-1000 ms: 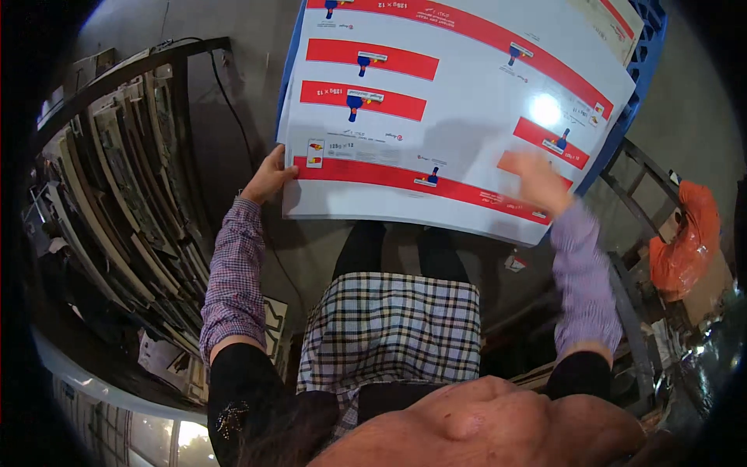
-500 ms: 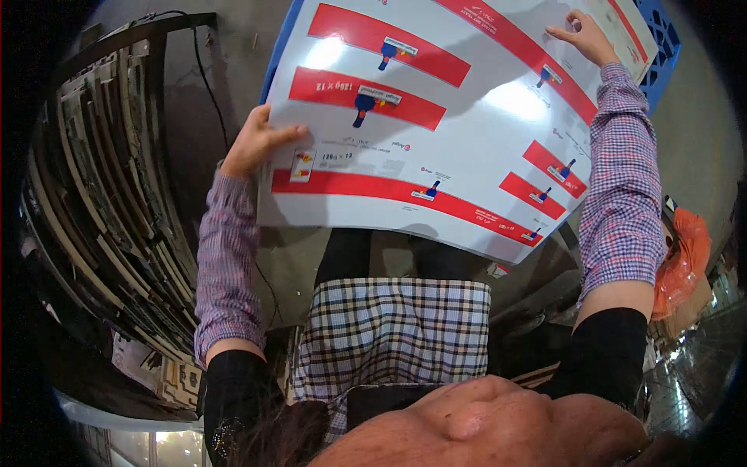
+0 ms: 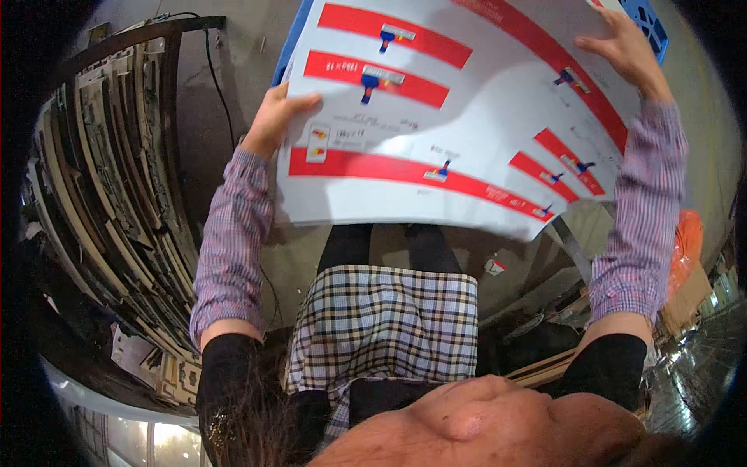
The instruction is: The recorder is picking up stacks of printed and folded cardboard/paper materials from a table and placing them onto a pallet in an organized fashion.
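Note:
A large glossy white printed sheet (image 3: 373, 201) with red bands and small blue figures spreads out in front of me, its near part bent downward. My left hand (image 3: 276, 117) grips its left edge, thumb lying on top and the other fingers hidden beneath. At the far right edge my right hand (image 3: 626, 56) is closed on the sheet, its thumb over the printed face. Whether there is one sheet or a thin stack, I cannot tell. Behind the right hand, part of a blue plastic pallet (image 3: 647, 27) shows.
On the left, a dark metal rack (image 3: 156, 25) holds many flat boards (image 3: 117, 194) on edge. A black cable (image 3: 218, 86) hangs beside it. An orange plastic bag (image 3: 685, 249) lies at the right, near cardboard. A small scrap (image 3: 494, 267) lies on the floor.
The sheet has shifted a little away from me and to the right, its near right corner rising. My left hand has moved up with it; my right hand has moved right, to the sheet's edge.

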Demonstrator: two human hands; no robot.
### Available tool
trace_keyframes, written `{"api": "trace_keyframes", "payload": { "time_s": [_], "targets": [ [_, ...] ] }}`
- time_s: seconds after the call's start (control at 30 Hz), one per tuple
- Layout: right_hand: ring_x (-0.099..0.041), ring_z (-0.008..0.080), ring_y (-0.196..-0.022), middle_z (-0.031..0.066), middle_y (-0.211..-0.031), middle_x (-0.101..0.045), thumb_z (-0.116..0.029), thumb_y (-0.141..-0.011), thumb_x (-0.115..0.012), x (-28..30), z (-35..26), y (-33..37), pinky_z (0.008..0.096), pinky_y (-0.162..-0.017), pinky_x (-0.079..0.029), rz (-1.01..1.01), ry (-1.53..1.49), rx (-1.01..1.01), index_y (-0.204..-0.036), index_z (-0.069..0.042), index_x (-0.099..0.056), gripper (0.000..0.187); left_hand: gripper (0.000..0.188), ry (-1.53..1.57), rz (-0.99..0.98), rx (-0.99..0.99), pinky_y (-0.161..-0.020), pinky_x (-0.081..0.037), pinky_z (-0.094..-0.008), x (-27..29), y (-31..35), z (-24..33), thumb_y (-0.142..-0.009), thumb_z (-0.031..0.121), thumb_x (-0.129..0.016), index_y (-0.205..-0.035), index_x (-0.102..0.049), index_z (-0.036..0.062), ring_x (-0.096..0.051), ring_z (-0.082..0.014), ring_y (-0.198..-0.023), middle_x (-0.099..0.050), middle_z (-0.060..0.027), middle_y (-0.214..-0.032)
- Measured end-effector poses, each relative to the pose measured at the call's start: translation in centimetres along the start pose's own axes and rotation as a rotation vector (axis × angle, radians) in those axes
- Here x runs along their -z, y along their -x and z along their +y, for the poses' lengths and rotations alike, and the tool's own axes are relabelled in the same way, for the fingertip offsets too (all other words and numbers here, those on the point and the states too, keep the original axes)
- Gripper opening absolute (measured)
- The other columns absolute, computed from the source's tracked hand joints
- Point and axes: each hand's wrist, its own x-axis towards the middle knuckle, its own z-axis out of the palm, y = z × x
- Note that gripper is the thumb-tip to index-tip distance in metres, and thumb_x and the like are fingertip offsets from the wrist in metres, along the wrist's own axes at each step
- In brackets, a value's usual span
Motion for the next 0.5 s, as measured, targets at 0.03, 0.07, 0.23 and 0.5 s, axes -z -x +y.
{"api": "trace_keyframes", "payload": {
  "time_s": [0.03, 0.07, 0.23, 0.5],
  "targets": [
    [-0.063, 0.0219, -0.088, 0.0168, -0.098, -0.065, -0.011, -0.076, -0.065, 1.6, -2.4, 2.1, 0.0302, -0.075, -0.049, 0.097, 0.023, 0.055, -0.110, 0.001, -0.059, 0.037, 0.044, -0.074, 0.050, -0.035, -0.077, -0.052, -0.0376, -0.8, -1.6, 0.6, -0.076, 0.019, -0.072, -0.107, -0.057, -0.0074, -0.064, -0.0234, -0.088, -0.065, -0.0181, -0.096],
    [-0.064, 0.0232, -0.089, 0.0171, -0.100, -0.065, -0.009, -0.077, -0.062, 2.4, -5.6, 4.7, 0.0313, -0.077, -0.049, 0.107, -0.057, -0.050, -0.110, -0.001, -0.060, 0.034, 0.045, -0.146, 0.091, -0.071, -0.077, -0.052, -0.0374, -1.6, -3.4, 1.1, -0.075, 0.022, -0.073, -0.106, -0.059, -0.0069, -0.064, -0.0253, -0.088, -0.065, -0.0189, -0.095],
    [-0.032, 0.0258, -0.134, 0.0124, -0.143, -0.035, 0.008, -0.066, -0.050, -6.7, -13.0, 14.6, 0.0533, -0.108, -0.021, 0.136, -0.145, -0.076, -0.138, -0.018, -0.038, 0.077, 0.043, -1.003, 0.407, 0.030, -0.076, -0.051, -0.0343, -0.4, -7.7, -0.1, -0.074, 0.032, -0.073, -0.101, -0.064, -0.0006, -0.064, -0.0275, -0.086, -0.066, -0.0152, -0.096],
    [-0.010, 0.0266, -0.140, 0.0069, -0.148, -0.015, -0.007, -0.069, -0.070, -21.8, -16.4, 20.4, 0.0682, -0.104, -0.002, 0.231, -0.126, -0.209, -0.142, -0.032, -0.023, 0.090, 0.018, -0.756, 1.036, -0.918, -0.060, -0.050, -0.0269, 5.9, 0.1, 8.7, -0.080, 0.013, -0.063, -0.091, -0.063, -0.0005, -0.060, -0.0154, -0.066, -0.065, -0.0112, -0.080]
  ]
}}
